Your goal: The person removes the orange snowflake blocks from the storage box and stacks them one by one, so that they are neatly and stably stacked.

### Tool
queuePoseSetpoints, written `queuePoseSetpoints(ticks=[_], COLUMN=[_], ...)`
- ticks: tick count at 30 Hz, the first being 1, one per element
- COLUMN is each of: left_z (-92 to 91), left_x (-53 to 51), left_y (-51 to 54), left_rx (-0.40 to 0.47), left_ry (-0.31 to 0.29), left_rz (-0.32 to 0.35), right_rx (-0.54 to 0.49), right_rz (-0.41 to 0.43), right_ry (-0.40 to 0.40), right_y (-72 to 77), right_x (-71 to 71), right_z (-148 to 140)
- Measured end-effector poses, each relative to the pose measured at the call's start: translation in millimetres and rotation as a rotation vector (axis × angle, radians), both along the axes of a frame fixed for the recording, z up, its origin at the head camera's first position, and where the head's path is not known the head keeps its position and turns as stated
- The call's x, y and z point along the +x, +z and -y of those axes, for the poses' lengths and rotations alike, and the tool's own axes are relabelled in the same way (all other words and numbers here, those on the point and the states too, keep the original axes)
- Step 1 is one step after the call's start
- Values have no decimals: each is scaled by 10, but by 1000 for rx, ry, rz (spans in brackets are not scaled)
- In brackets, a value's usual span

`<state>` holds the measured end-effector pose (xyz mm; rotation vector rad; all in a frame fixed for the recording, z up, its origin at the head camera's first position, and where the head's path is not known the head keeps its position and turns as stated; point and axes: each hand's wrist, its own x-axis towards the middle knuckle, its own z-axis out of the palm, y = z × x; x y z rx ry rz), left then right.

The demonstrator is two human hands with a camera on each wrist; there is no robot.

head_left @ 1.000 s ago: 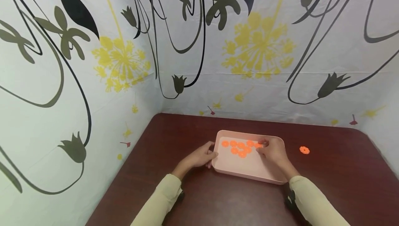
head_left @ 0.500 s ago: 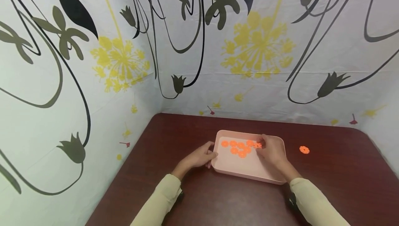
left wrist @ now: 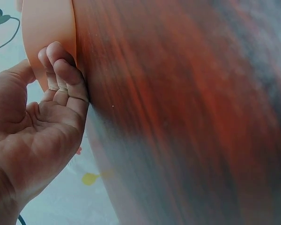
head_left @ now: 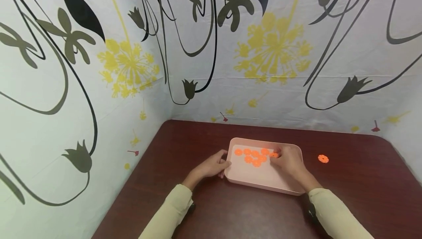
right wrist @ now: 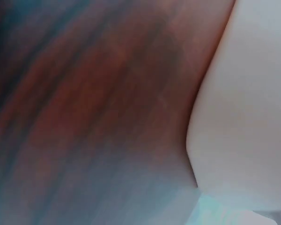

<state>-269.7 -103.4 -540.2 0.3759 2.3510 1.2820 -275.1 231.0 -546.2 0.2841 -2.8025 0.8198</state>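
Observation:
A shallow pink tray (head_left: 257, 180) lies on the dark red-brown table in the head view, and its pale side fills the right of the right wrist view. My left hand (head_left: 212, 165) grips its left end, thumb at the rim and other fingers curled against the outer wall (left wrist: 50, 28). Several orange flower-shaped discs (head_left: 256, 163) lie clustered in the tray's back left and middle. At the cluster's right end, my right hand (head_left: 290, 162) pinches another orange disc (head_left: 273, 155), partly hidden by the fingers. The right wrist view does not show these fingers.
A single orange flower-shaped disc (head_left: 323, 158) lies on the table (head_left: 237, 213), right of the tray. White cloth (head_left: 204, 63) with plant prints hangs behind the table and along its left side.
My right fingers lift slightly off the disc half a second ago, then come back down on it. The left hand and the tray stay in place.

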Motion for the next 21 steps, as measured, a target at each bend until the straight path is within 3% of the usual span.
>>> queuePoseSetpoints(ticks=[7,10,16,21], left_z=[-15,-15,-18,-19], left_x=[8,6,10,10], left_y=[16,-1,5,16], left_rx=[-2,-2,-2,-6], left_ry=[8,11,16,13], left_rz=[-2,0,5,-1], right_rx=[-288,-367,-508,-587], right_rz=[244,300,333,282], right_ry=[-6,-6,28,53], right_y=[47,82,213,302], right_x=[36,68,166,260], right_z=[-82,-105,-216,-427])
